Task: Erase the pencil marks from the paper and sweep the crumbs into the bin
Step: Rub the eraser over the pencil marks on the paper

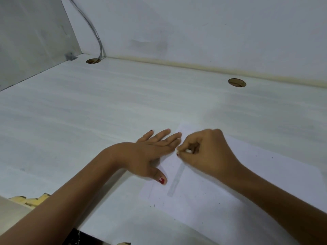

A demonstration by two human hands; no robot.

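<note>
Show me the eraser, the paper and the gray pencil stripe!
eraser point(188, 151), head view, its visible white tip.
paper point(238, 191), head view, bare middle.
gray pencil stripe point(175, 182), head view, its middle.

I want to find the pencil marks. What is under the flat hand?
The left hand lies flat, partly on the paper, partly on the desk. A grey strip shows beside its thumb. Any marks beneath the palm are covered.

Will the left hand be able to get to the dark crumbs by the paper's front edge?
Probably yes. The left hand lies flat on the paper, holding nothing, and the crumbs sit nearby with nothing between.
</note>
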